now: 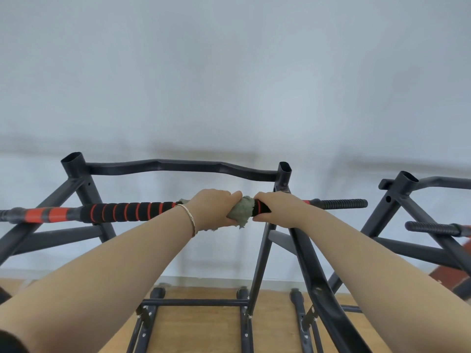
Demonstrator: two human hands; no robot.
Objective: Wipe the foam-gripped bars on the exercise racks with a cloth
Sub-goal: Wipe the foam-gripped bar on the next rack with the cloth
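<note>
A black foam-gripped bar [127, 211] with thin red rings runs left to right across a black exercise rack [76, 179]. My left hand [214, 207] is closed around a grey-green cloth [242, 211] wrapped on the bar near its middle. Just right of the cloth, my right hand [277, 206] grips the bare foam of the same bar. The bar's far right end [341, 203] is a black ribbed grip, and its left end carries red tape bands [43, 215].
A second black rack [397, 197] with its own ribbed bar [433, 228] stands at the right. A wavy black top bar [178, 165] sits behind my hands. A pale wall fills the background, and wooden floor [204, 327] lies below between the rack feet.
</note>
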